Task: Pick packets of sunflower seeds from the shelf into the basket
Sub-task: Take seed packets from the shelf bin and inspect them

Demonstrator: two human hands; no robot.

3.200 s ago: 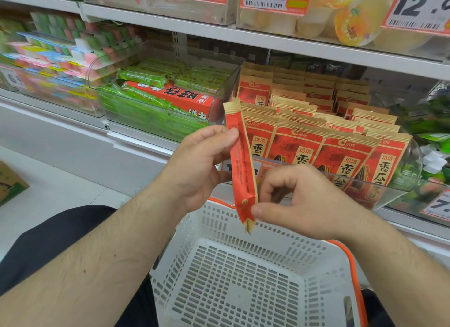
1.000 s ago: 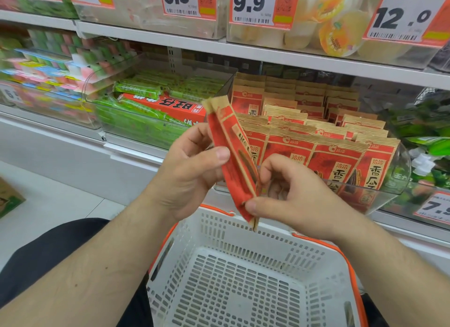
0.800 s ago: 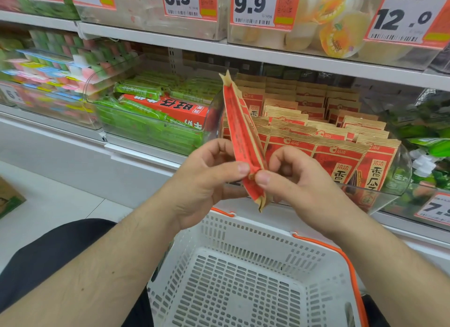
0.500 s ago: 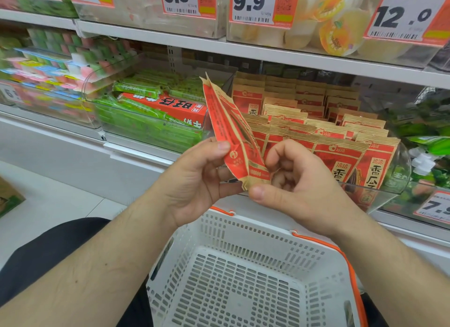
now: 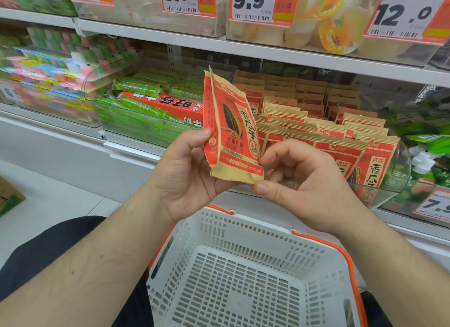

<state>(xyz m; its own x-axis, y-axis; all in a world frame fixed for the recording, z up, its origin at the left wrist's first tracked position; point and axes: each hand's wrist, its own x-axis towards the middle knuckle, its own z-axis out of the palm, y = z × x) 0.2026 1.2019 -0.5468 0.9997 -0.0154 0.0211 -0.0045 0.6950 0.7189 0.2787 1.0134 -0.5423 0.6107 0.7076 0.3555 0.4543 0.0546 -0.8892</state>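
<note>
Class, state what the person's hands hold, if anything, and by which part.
Sunflower seed packet, upright: left hand grips its lower left edge, right hand pinches its bottom right corner.

- The scene is evenly and brightly lit from overhead; shadows are kept soft.
- Faint glare is seen on the clear bin point(image 5: 155, 122) fronts.
- Straight shelf edges point(image 5: 243, 47) are bowed by wide-angle distortion.
- The left-side goods are smeared by blur.
</note>
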